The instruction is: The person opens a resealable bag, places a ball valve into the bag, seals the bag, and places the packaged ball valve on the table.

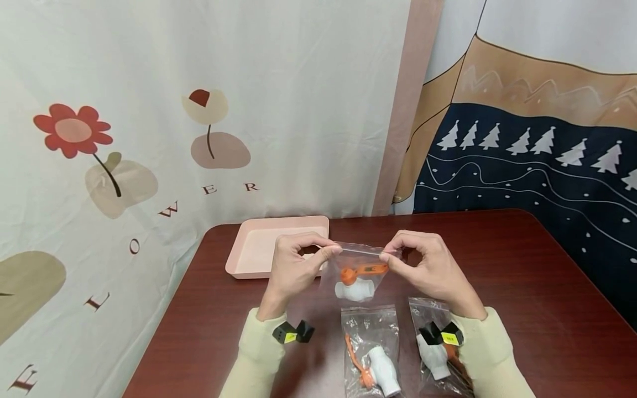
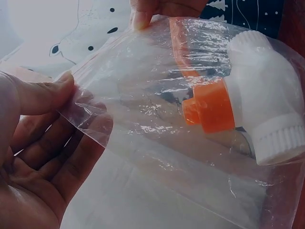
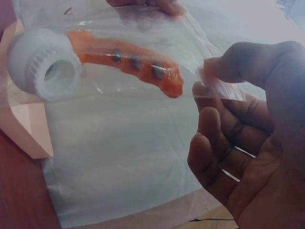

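Note:
Both hands hold up a clear zip-top bag (image 1: 359, 250) by the two ends of its top strip. Finger and thumb of the left hand (image 1: 293, 271) pinch one corner, and those of the right hand (image 1: 434, 270) pinch the other. Inside hangs a white plastic ball valve (image 1: 355, 290) with an orange lever handle (image 1: 372, 270). In the left wrist view, the valve's ribbed white body (image 2: 269, 90) shows through the film. From the right wrist, the handle (image 3: 138, 64) and one round opening of the valve are visible.
Below on the dark red table (image 1: 209, 331) lie a bagged valve (image 1: 382, 367) and, partly behind the right forearm, another (image 1: 434, 359). A pink tray (image 1: 239, 271) stands at the back left, something small and white in it. Printed curtains (image 1: 318, 138) hang behind.

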### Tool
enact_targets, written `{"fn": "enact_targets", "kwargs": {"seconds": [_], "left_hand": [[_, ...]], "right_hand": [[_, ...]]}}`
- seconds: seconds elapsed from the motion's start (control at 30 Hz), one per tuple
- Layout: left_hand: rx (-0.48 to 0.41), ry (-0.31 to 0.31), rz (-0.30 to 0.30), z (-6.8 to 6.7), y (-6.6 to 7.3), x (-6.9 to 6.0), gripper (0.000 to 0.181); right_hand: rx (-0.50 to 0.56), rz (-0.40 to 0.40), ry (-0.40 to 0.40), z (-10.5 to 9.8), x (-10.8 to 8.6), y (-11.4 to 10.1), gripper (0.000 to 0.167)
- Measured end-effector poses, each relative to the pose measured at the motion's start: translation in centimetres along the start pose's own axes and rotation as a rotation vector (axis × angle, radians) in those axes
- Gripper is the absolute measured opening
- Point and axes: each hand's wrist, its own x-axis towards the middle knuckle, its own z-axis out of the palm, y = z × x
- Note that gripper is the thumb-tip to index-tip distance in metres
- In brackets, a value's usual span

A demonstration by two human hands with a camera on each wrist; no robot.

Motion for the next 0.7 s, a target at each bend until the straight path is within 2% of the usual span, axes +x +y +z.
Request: {"fn": "enact_targets", "kwargs": {"seconds": [0.1, 0.37, 0.53, 0.7], "left_hand": [[0.010, 0.008, 0.002, -0.2, 0.0, 0.0, 0.003], [-0.038, 0.024, 0.018, -0.4, -0.3, 0.1, 0.002], [-0.052, 0.044, 0.045, 0.4, -0.1, 0.0, 0.008], [-0.044, 0.029, 0.070, 1.4, 0.1, -0.1, 0.004]], "right_hand": [[-0.012, -0.001, -0.006, -0.3, 0.0, 0.0, 0.004], [-0.059, -0.009, -0.023, -1.2, -0.2, 0.4, 0.005], [-0.067, 0.030, -0.049, -1.7, -0.2, 0.6, 0.006], [-0.087, 0.064, -0.077, -1.9, -0.3, 0.8, 0.013]]}}
